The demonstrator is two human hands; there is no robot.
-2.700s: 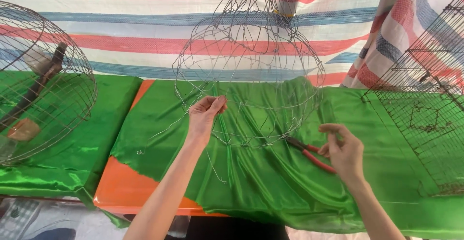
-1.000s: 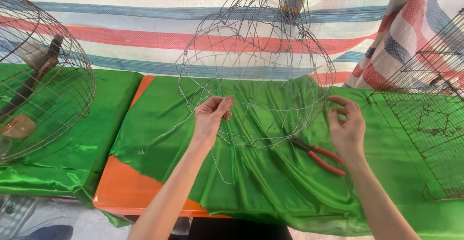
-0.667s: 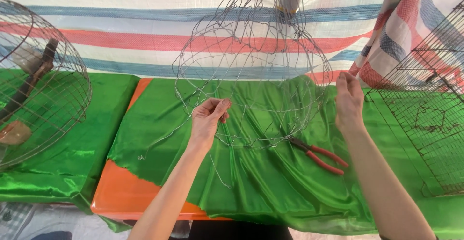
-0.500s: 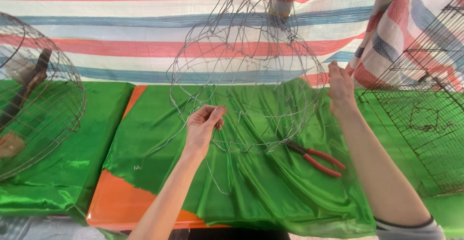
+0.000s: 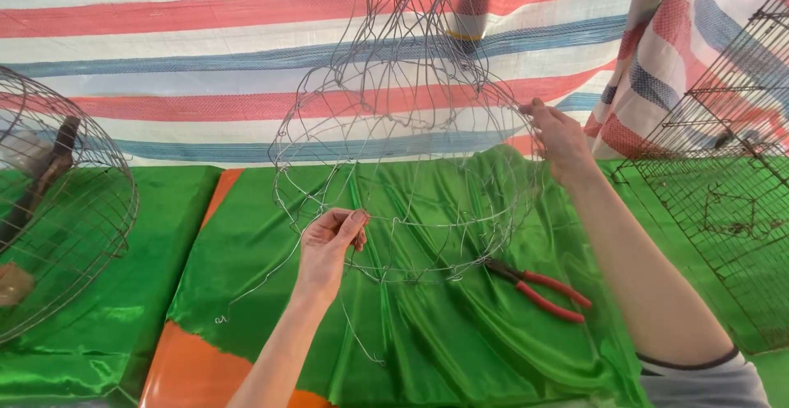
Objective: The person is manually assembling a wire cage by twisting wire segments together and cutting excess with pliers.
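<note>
A round wire basket frame (image 5: 411, 129) of thin bare wire hangs over a table draped in green satin cloth (image 5: 427, 342). My left hand (image 5: 329, 239) pinches a loose wire at the frame's lower front rim. My right hand (image 5: 559, 137) grips the frame's right side, higher up at its widest ring. Red-handled pliers (image 5: 538, 289) lie on the cloth below the frame, between my two arms, held by neither hand.
A round wire cage (image 5: 57, 211) with a brown object inside stands at the left. A square mesh cage (image 5: 723, 170) stands at the right. A striped tarpaulin (image 5: 164, 63) hangs behind. An orange table surface (image 5: 197, 367) shows beneath the cloth.
My right hand left the pliers on the cloth and rose to the frame's right side. My left hand stayed on the front wire. The view tilted slightly upward.
</note>
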